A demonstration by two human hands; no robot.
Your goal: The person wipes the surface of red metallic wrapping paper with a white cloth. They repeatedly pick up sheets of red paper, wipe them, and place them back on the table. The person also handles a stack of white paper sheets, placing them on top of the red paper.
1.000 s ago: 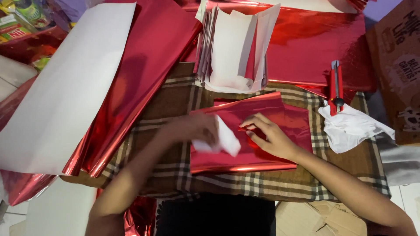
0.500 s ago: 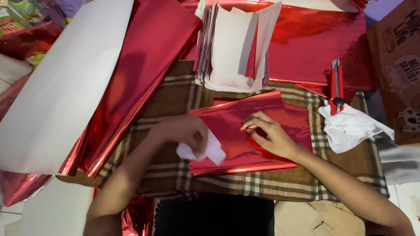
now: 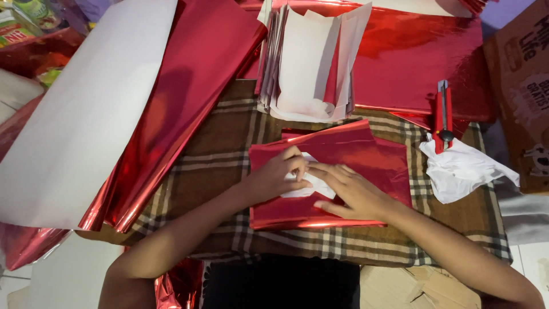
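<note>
1. Left hand, centre of the frame: the fingers curl down onto a small white paper piece and pinch its left edge against the folded red foil sheet, apparently to stop it sliding on the slick surface.
2. Right hand, just right of centre: it lies nearly flat with the fingers stretched leftward, their tips pressing the same white piece; it grips nothing, only holds it down.
3. The folded foil sheet lies on a brown plaid cloth that gives it a soft, level bed.
4. Above it, at top centre, a stack of white-backed foil pieces sits within easy reach.
5. At the right, a red utility knife lies beside crumpled white paper, set aside from the hands.
6. In the left half, a long foil roll sheet lies partly turned, showing its white back.
7. A cardboard box stands at the right edge.
</note>
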